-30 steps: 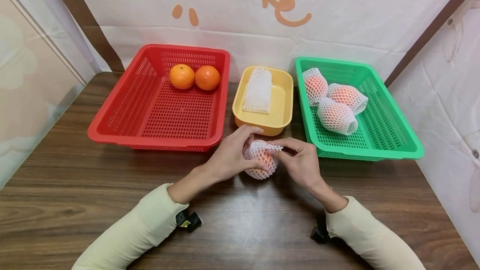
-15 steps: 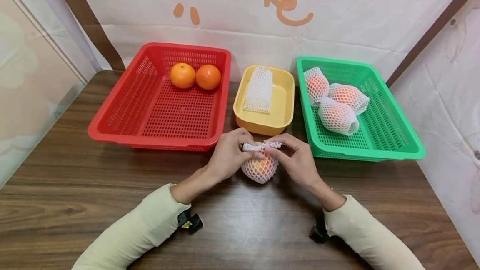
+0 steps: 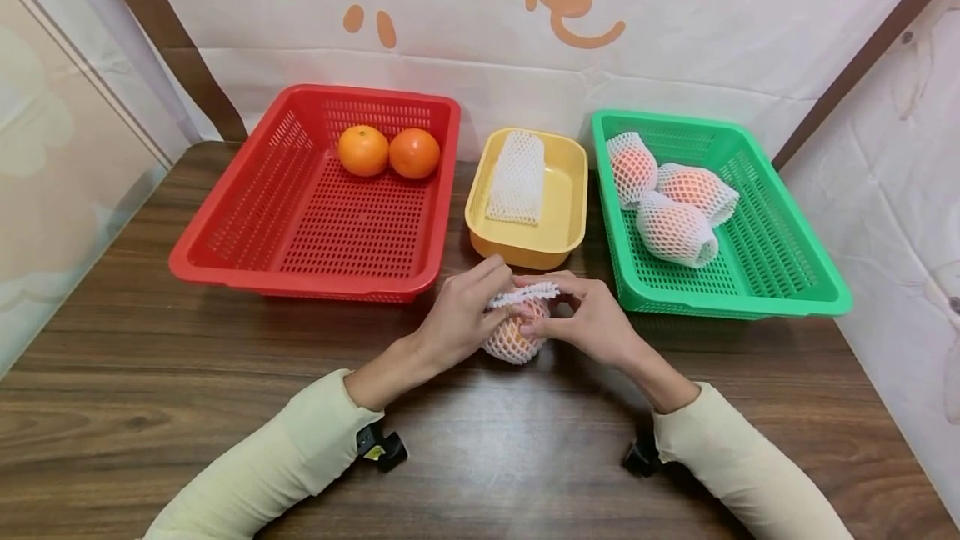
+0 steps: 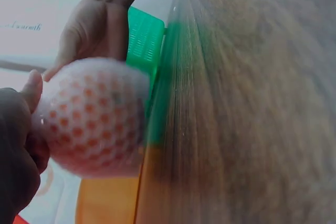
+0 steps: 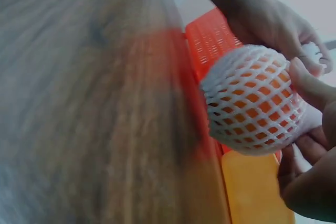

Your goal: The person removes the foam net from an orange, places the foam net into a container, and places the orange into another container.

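An orange in a white foam net sleeve [image 3: 513,347] is between both hands, in front of the yellow tray. My left hand [image 3: 463,312] pinches the gathered upper edge of the sleeve from the left. From the right, my right hand [image 3: 597,322] holds the sleeve's edge with its fingers behind, its thumb lying on the netted fruit. In the right wrist view the net [image 5: 254,100] stretches over the orange, whose skin shows through the mesh. The left wrist view shows the covered fruit [image 4: 94,119] blurred, with a hand on either side. Some fingertips are hidden behind the sleeve.
At the back left, a red basket [image 3: 330,282] holds two bare oranges [image 3: 389,152]. A yellow tray [image 3: 572,190] with flat white foam nets [image 3: 517,177] stands in the middle. The green basket [image 3: 780,302] at right contains three netted fruits [image 3: 677,229].
My left hand has shifted from around the fruit up to the sleeve's top edge. My right thumb has moved from that edge down onto the netted fruit. The sleeve's edge is spread wider.
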The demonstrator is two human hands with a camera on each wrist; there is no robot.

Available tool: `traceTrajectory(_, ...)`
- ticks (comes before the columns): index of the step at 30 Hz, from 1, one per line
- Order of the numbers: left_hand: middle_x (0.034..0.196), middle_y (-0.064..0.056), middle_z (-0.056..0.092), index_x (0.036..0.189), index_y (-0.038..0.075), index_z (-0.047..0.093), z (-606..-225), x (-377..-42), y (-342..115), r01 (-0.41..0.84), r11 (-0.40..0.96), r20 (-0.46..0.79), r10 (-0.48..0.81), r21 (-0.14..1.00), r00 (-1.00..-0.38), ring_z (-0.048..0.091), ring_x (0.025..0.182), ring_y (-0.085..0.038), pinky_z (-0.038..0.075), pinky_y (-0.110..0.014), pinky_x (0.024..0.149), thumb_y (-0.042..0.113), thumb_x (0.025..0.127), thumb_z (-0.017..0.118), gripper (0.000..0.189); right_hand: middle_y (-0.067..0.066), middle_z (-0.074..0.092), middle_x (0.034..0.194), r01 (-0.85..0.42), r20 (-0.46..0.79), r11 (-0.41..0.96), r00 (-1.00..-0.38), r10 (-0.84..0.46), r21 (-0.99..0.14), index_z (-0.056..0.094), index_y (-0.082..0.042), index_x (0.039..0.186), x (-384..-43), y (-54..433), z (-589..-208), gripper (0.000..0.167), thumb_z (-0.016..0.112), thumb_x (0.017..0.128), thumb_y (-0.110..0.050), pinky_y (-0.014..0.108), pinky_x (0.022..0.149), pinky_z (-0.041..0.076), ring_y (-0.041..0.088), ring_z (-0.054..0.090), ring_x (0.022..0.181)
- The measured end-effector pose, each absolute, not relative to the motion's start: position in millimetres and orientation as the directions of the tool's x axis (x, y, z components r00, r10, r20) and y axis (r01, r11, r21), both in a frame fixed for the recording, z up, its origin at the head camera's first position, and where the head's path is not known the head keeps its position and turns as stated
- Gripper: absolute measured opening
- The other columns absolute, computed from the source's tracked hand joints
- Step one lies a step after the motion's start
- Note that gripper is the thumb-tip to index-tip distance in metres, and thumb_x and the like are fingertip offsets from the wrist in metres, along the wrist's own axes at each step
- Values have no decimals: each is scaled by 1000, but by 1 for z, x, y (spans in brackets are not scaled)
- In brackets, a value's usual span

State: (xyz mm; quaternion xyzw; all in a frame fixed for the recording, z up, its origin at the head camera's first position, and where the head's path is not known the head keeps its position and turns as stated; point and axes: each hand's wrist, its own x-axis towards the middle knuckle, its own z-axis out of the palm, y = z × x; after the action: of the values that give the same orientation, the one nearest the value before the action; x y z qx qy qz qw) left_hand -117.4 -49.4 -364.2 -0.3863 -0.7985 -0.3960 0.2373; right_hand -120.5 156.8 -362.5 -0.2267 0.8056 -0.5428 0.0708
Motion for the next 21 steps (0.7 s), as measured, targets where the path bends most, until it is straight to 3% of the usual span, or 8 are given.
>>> traceTrajectory(4,86,-3,46,83,5,49,-364,-118,-49,815,379,695,431,439,-575,48,74,-13,45,-26,63,12,76,77,30,-6,69,106,-287,169,319,-921,-350,-903,73,-21,111,-120,155,-365,42,86,71,-22,34,85,48,13,57,102)
traceTrajectory(8,84,-3,45,80,6,49,-365,-119,-48,786,365,667,418,499,-617,45,74,-12,43,-24,62,11,74,78,30,0,71,95,-272,198,301,-947,-254,-914,78,-11,97,-119,152,-368,25,84,73,-12,31,80,50,14,61,92)
traceTrajectory(12,87,-2,49,86,6,55,-363,-119,-48,707,366,590,390,605,-707,48,79,-12,43,-25,68,17,70,83,34,2,69,82,-332,289,322,-941,-174,-887,78,-6,84,-119,151,-369,12,83,72,-5,28,71,51,13,63,81)
traceTrajectory(16,99,-4,53,107,4,62,-361,-118,-49,568,416,437,371,710,-819,52,90,-14,46,-31,79,25,68,86,50,0,69,77,-383,362,356,-923,-127,-852,77,-10,80,-117,147,-364,10,84,73,-11,24,59,44,10,58,71)
traceTrajectory(21,97,-2,55,98,5,72,-360,-119,-52,397,413,265,341,820,-902,53,86,-14,46,-33,73,26,74,83,34,7,67,72,-402,401,354,-913,-79,-845,74,0,82,-105,139,-345,9,79,76,-2,21,51,39,8,49,60)
